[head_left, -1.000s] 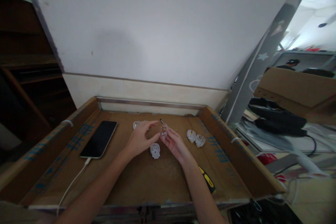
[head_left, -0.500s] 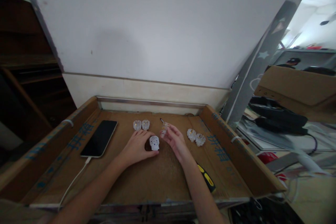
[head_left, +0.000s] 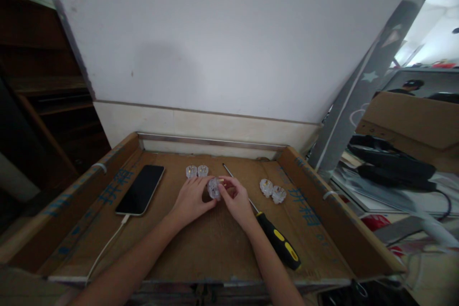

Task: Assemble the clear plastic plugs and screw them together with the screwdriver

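Between my fingertips, over the middle of the cardboard, is an electric plug (head_left: 214,189) in two parts, a white core and a clear shell with brass pins. My left hand (head_left: 192,198) is closed around the core from the left. From the right, my right hand (head_left: 235,199) pinches the clear shell against it. Fingers hide part of the join, so I cannot tell how far the parts fit together. A screwdriver (head_left: 278,240) with a black and yellow handle lies under my right forearm, its thin shaft reaching up behind the right hand.
Two clear plug pieces (head_left: 197,171) lie just beyond my left hand, and two more clear pieces (head_left: 272,190) lie to the right. A phone (head_left: 141,190) with a white cable (head_left: 107,244) rests at left. Raised cardboard sides (head_left: 333,215) border the work surface.
My right hand has moved left and brought the clear shell against the white core in my left hand. More of the screwdriver shows now. The whole view has shifted slightly.
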Motion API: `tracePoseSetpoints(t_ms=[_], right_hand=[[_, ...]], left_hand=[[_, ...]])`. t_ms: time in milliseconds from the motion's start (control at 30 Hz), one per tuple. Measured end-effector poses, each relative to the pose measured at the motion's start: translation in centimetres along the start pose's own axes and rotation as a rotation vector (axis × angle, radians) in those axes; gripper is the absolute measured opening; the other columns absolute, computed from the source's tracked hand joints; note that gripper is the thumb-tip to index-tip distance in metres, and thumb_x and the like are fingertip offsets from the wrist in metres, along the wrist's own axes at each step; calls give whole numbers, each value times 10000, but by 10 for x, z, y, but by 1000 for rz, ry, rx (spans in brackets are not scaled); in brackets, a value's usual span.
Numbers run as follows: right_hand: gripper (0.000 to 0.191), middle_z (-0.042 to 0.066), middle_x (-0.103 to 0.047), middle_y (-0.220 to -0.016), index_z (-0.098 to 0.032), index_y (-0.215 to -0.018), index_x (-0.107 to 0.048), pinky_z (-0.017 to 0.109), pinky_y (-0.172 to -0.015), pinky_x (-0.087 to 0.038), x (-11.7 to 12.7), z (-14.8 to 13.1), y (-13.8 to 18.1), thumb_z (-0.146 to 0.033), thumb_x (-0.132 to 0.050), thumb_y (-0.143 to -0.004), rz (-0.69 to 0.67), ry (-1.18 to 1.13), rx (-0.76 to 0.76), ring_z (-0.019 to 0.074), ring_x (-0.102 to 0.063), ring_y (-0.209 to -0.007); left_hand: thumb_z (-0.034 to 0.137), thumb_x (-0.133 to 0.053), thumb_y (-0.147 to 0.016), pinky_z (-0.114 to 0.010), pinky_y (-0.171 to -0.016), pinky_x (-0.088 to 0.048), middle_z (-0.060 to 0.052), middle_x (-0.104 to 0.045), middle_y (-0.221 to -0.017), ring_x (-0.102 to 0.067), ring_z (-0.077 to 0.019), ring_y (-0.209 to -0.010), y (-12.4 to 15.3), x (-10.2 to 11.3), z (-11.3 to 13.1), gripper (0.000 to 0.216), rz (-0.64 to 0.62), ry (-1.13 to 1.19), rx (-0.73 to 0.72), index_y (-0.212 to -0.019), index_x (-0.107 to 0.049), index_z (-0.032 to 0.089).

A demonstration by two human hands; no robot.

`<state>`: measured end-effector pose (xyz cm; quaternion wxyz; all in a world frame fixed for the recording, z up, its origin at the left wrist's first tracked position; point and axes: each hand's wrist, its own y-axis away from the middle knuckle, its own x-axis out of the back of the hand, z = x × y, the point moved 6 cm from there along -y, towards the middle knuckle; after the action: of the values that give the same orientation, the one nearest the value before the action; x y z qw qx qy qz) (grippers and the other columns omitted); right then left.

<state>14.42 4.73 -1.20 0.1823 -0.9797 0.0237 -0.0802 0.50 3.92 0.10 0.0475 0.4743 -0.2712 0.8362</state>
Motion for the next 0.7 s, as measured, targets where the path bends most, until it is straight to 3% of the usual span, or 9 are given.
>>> tracePoseSetpoints(t_ms=[233, 700], right_hand=[[260, 57, -600, -862, -190, -990, -650, 266, -603, -475, -3, -2, 1, -334, -575, -787, -32, 95, 76, 144, -581, -700], [292, 68, -593, -897, -193, -1066, -624, 307, -684, -527, -2, 1, 1, -335, -541, -824, 11, 95, 116, 157, -600, -750]], left_hand=[[220, -651, -721, -403, -916, -415, -98, -605, -1178, -556, -267, -1039, 0, -7, -5, 551, -18, 93, 25, -1246, -492, 176], [154, -581, -716, -368, -902, -438, -90, -619, -1108, -578, -218, -984, 0, -11, -8, 569, 9, 433, 78, -1272, -462, 184]])
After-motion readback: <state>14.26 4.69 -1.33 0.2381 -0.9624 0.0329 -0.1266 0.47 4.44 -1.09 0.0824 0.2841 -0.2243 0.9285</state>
